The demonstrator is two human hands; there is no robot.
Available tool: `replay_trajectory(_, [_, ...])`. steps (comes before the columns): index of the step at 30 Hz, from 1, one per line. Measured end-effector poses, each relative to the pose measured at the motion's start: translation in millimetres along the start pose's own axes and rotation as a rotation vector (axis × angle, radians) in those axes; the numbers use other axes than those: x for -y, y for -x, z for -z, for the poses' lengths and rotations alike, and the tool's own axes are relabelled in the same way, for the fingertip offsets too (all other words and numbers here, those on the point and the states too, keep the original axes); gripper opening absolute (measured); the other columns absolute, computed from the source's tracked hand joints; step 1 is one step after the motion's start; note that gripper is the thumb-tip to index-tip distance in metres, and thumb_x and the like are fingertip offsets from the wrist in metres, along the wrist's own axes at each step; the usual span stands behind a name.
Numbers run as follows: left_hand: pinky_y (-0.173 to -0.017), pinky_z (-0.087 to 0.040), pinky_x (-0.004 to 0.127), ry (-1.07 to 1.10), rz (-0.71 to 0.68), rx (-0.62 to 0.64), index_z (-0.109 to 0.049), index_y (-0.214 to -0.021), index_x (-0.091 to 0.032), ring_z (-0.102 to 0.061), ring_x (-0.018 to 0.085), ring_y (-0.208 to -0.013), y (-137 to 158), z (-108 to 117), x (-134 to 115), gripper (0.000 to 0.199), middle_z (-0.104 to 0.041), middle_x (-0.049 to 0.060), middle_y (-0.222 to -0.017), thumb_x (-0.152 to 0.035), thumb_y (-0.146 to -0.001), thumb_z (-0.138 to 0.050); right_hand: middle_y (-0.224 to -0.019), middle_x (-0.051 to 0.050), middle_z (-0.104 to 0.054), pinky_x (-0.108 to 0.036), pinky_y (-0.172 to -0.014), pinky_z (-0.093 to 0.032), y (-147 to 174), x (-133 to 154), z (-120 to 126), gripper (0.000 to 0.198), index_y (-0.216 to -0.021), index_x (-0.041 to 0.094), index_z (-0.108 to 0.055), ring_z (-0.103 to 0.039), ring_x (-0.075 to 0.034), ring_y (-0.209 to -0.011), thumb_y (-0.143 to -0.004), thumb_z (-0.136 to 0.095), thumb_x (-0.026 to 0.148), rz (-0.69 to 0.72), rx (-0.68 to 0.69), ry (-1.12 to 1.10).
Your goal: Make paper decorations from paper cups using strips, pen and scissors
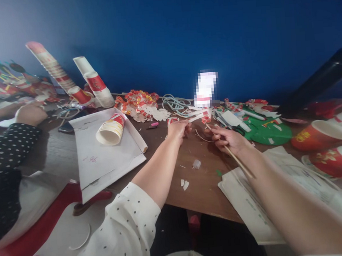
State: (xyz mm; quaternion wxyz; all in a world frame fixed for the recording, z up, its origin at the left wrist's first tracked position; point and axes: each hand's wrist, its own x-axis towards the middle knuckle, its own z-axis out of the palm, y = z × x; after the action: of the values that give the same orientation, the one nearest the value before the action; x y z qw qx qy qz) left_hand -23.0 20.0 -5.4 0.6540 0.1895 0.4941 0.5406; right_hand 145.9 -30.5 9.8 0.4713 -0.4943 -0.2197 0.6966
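Note:
My left hand [179, 129] is closed, its fingers pinching a narrow white strip [198, 117] that points to the right. In my right hand [229, 138] a thin wooden stick [238, 160] is gripped, slanting back under the wrist. A small red-and-white paper piece [206, 115] sits by the stick's far tip, where the strip's end also reaches; whether they are joined I cannot tell. Between my hands and the table edge lie a small clear plastic piece [196, 164] and white paper scraps [186, 185]. A pink-capped pen [153, 125] rests left of my left hand.
A stack of paper cups [112, 130] lies on a large white envelope [88, 169]. Taller cup stacks [96, 86] lean toward the blue wall. Cut red paper pieces [140, 101] and a coiled cable [175, 102] lie behind. Another person's hand [31, 113] is at left; red cups [318, 135] stand right.

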Motion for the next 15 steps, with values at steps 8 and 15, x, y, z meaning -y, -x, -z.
replay_trajectory(8, [-0.069,-0.054,0.022,0.007,0.014,0.083,-0.065,-0.071,-0.011,-0.065,0.009,-0.064,8.4,-3.9,0.5,0.013,-0.068,0.004,-0.069,-0.001,-0.079,-0.069,-0.079,-0.005,-0.068,-0.005,-0.029,-0.028,8.4,-11.3,-14.1,0.021,-0.096,0.012,-0.066,-0.049,-0.002,-0.045,-0.089,-0.05,0.001,-0.02,0.079,0.096])
replay_trajectory(15, [-0.073,-0.056,0.024,-0.089,0.065,0.322,-0.07,-0.071,-0.007,-0.065,0.01,-0.06,10.7,-1.2,7.0,0.019,-0.07,0.007,-0.068,-0.002,-0.086,-0.059,-0.078,-0.001,-0.066,-0.004,-0.029,-0.022,1.4,-14.3,-19.6,0.02,-0.094,0.018,-0.063,-0.041,-0.001,-0.043,-0.087,-0.052,0.003,0.042,0.171,0.042])
